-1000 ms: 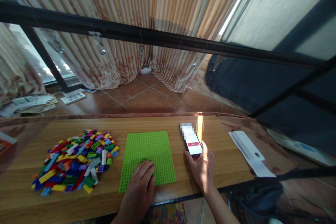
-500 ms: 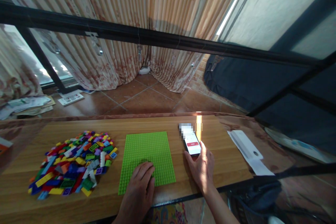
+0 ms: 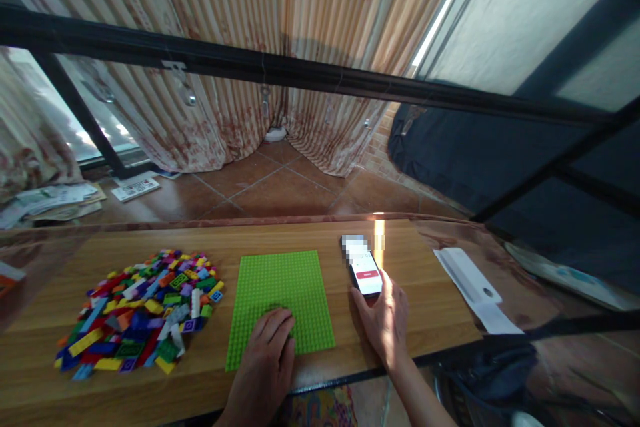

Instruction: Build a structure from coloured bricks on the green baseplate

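A square green studded baseplate (image 3: 285,287) lies on the wooden table. On its lower part rests my left hand (image 3: 270,347), fingers lying over the studs with no brick visible in them. To the right, a black smartphone (image 3: 367,277) lies with its screen lit; a red button shows on it and its upper part is pixelated. My right hand (image 3: 389,320) grips the phone's near end, thumb at the lower left corner and index finger along the right edge. The other fingers are partly hidden. Left of the baseplate spreads a pile of toy building bricks (image 3: 145,310) in many colours.
White paper pieces (image 3: 467,283) lie beyond the right end of the table (image 3: 425,293). Behind it are a tiled floor (image 3: 280,180), striped curtains (image 3: 225,13) and a dark metal bar (image 3: 320,73) crossing the view. Papers (image 3: 50,200) lie at the far left.
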`<state>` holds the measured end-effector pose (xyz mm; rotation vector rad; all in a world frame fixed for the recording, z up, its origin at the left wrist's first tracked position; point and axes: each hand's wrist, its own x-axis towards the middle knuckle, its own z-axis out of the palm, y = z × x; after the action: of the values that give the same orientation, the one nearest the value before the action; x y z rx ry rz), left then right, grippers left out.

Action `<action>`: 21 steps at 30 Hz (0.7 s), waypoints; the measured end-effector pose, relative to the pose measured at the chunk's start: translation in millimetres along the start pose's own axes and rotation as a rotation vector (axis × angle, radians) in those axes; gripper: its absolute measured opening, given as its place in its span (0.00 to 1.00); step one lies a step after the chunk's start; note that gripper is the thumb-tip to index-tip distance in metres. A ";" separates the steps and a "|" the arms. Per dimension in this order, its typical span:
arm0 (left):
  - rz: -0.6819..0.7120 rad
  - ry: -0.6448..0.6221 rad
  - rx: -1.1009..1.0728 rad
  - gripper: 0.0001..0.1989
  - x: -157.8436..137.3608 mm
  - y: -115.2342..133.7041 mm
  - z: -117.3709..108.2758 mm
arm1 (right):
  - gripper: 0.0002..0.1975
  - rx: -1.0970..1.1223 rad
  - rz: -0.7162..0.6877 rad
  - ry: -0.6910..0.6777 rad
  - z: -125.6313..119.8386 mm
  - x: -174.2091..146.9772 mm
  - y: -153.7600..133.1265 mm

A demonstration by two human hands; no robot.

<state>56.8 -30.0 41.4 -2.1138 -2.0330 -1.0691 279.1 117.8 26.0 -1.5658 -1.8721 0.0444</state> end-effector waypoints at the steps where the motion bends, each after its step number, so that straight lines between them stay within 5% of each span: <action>1: 0.004 0.003 0.004 0.14 0.1 0.2 -0.1 | 0.36 -0.002 0.001 0.000 0.1 0.0 -0.1; 21: 0.020 0.015 0.023 0.15 -0.1 -0.4 0.3 | 0.36 0.014 0.021 -0.016 0.7 -0.8 0.0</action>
<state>56.5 -29.8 40.9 -2.1038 -2.0030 -1.0505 278.8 117.4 25.1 -1.5797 -1.8643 0.0794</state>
